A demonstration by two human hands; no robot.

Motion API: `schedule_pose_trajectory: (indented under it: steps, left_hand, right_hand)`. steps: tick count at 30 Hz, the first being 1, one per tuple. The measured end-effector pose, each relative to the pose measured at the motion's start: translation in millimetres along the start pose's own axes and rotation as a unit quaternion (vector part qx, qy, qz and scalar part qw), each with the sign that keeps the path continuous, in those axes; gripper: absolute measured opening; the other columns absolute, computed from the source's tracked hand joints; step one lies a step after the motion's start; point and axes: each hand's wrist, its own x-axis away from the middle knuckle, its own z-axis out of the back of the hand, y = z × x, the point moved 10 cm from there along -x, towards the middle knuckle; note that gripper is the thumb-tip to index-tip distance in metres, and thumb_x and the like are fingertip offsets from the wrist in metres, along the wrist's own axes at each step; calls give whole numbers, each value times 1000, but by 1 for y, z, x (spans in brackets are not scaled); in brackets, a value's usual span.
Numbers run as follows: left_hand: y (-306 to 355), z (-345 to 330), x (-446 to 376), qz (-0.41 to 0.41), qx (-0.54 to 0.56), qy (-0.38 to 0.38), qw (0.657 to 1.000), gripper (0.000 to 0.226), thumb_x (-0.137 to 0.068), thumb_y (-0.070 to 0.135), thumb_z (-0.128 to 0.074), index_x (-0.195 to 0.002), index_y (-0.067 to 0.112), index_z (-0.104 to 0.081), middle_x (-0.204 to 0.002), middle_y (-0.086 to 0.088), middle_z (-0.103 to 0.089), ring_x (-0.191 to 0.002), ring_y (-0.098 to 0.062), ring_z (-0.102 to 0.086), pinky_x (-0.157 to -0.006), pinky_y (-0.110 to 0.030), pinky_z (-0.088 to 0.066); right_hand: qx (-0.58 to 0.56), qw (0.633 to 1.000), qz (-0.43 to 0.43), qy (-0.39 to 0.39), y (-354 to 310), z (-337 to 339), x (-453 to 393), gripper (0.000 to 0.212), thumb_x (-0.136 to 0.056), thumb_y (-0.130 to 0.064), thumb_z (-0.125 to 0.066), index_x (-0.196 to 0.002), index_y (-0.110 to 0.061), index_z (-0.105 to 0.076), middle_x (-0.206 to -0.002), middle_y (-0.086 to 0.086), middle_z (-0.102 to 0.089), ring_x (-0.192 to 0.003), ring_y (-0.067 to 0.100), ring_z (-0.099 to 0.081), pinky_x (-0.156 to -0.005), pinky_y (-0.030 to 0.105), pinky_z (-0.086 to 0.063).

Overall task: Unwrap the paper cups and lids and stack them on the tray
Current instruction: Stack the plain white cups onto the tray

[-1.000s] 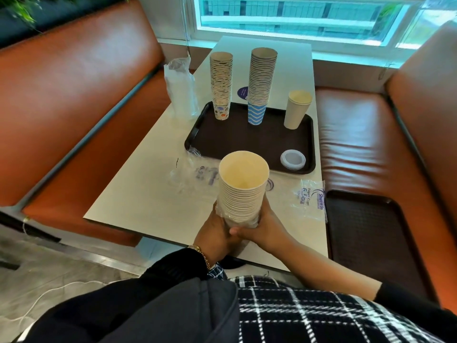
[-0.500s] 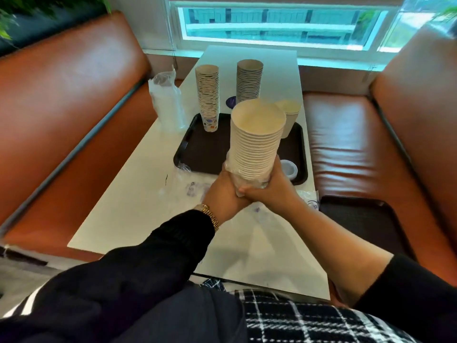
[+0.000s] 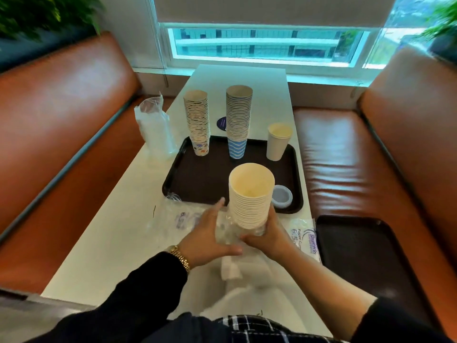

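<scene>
The right hand (image 3: 268,233) grips the base of the upright cream cup stack (image 3: 251,194), just short of the tray (image 3: 197,179); the left hand (image 3: 210,236), fingers spread, tugs the plastic wrap (image 3: 223,231) beside it.

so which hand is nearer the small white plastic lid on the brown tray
Right. The right hand grips the base of the cream paper cup stack, just below-left of the small white plastic lid. The left hand is farther left, on the clear wrapper.
</scene>
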Motion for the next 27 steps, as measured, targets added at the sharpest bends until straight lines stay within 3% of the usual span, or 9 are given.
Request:
schedule_pose_trajectory:
  steps: [3,5,7,10,12,15,17,22,27]
  left_hand:
    - [29,23,5,-40,68,72,994,126,-52,61,-82,-146,49,0,-158,18,-10,-142,-3,-19,-116,-32,-24]
    - [55,31,5,-85,99,105,986,128,-52,61,-85,-148,46,-2,-158,17,-13,-142,0,-20,-116,-30,-24]
    - [75,36,5,-125,128,129,975,126,-53,57,-85,-150,41,-5,-157,13,-21,-141,1,-26,-114,-23,-27]
    - [88,36,6,-142,173,153,963,124,-56,49,-89,-151,32,-10,-154,9,-30,-137,4,-33,-107,-10,-31]
    - [90,36,6,-140,207,170,953,123,-56,42,-90,-151,26,-13,-152,6,-34,-132,8,-37,-102,-7,-34]
    - [86,34,3,-118,230,192,947,123,-51,50,-88,-150,30,-18,-142,13,-40,-129,1,-43,-107,-27,-42]
    - [85,33,1,-108,226,200,947,117,-52,50,-87,-148,32,-24,-137,14,-44,-126,-3,-47,-104,-31,-45]
    - [87,35,-2,-109,235,219,941,85,-65,13,-88,-132,31,-38,-121,17,-52,-106,17,-52,-84,-7,-46]
    - [85,36,-3,-102,222,224,943,87,-64,16,-89,-134,29,-38,-124,13,-48,-107,12,-50,-81,-2,-42]
  right_hand:
    - [13,999,1,-40,-6,-1,1,90,-66,-11,-90,-121,-49,-29,-121,-28,-42,-113,-6,-51,-83,0,-39]
    - [1,997,-5,-79,-5,0,3,102,-67,-8,-87,-137,-40,-21,-131,-21,-40,-128,8,-44,-83,-3,-36]
    - [-64,991,-29,-110,-8,8,9,112,-61,-16,-83,-151,-31,-16,-147,-9,-38,-139,17,-36,-93,6,-39]
    - [-190,976,-28,-99,-34,35,16,107,-61,-25,-75,-153,-31,-21,-152,0,-40,-142,19,-35,-115,41,-33]
    - [-216,975,9,-55,-61,57,17,90,-66,-33,-74,-146,-42,-34,-152,-4,-42,-143,15,-35,-120,47,-25]
    - [-148,986,70,-23,-101,70,15,66,-68,-47,-75,-127,-60,-49,-149,-13,-46,-140,8,-39,-119,46,-27]
    - [-66,992,104,-24,-121,67,14,52,-69,-48,-75,-118,-57,-59,-146,-16,-47,-137,8,-42,-117,48,-32]
    - [5,992,127,-20,-133,61,14,24,-78,-17,-82,-86,-37,-71,-141,-15,-46,-135,10,-42,-109,33,-39]
    - [20,995,101,-11,-129,61,12,23,-75,-16,-84,-79,-32,-68,-142,-13,-45,-134,15,-44,-104,26,-41]
